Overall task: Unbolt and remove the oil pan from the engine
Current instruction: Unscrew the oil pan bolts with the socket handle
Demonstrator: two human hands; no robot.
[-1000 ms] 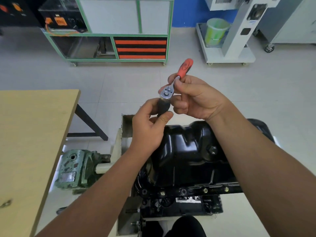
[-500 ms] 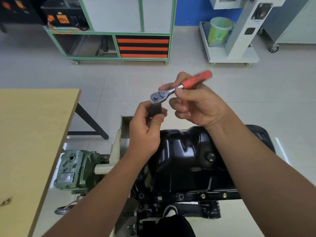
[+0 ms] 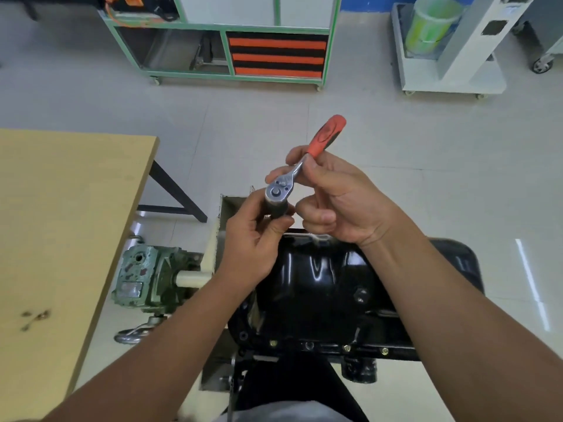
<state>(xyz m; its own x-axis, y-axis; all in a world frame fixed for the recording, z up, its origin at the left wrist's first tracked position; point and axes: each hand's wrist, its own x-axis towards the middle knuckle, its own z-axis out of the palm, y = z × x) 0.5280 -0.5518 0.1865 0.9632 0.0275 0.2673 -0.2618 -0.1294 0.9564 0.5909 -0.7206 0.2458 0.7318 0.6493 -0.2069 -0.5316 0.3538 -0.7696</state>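
Observation:
A glossy black oil pan (image 3: 323,287) sits bolted on the upturned engine below me, with brass-coloured bolts (image 3: 346,348) along its near flange. Above it I hold a ratchet (image 3: 292,175) with a red handle and chrome head. My right hand (image 3: 338,196) pinches the shaft just below the handle. My left hand (image 3: 256,242) grips the dark socket (image 3: 276,208) under the ratchet head between thumb and fingers. Both hands are in the air, clear of the pan.
A wooden table (image 3: 61,226) stands at the left, with small bolts (image 3: 33,318) lying on it. A green gearbox (image 3: 146,278) of the engine stand sits beside the pan. A green-framed tool cart (image 3: 231,41) and a white trolley (image 3: 451,56) stand across the floor.
The ratchet handle swung from pointing right back to pointing up and away. My left hand stayed on the socket. Both hands hold about the same place above the pan.

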